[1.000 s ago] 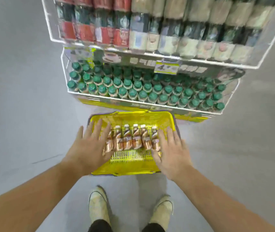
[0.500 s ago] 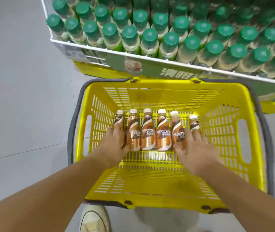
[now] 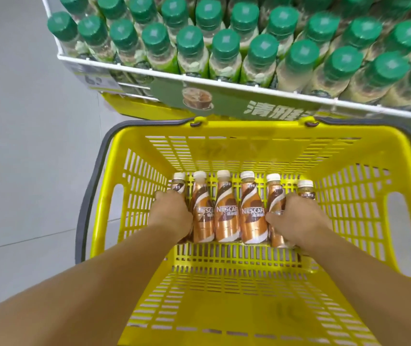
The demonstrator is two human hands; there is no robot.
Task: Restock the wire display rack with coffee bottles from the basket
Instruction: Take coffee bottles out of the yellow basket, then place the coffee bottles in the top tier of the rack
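Note:
Several brown and white coffee bottles (image 3: 226,211) with white caps lie side by side on the floor of a yellow plastic basket (image 3: 364,196). My left hand (image 3: 173,213) curls round the leftmost bottle (image 3: 179,186), hiding most of it. My right hand (image 3: 296,218) grips the two bottles at the right end of the row (image 3: 275,193). Just beyond the basket stands the white wire display rack (image 3: 149,73).
The rack's lower shelf is packed with green-capped bottles (image 3: 261,53). A green sign with white lettering (image 3: 224,101) hangs on its front. The basket has a grey handle (image 3: 92,191) folded down round its rim. Grey floor (image 3: 24,146) lies to the left.
My head has dropped closer to the basket. Both hands went from resting flat over the row's ends to curling round the end bottles.

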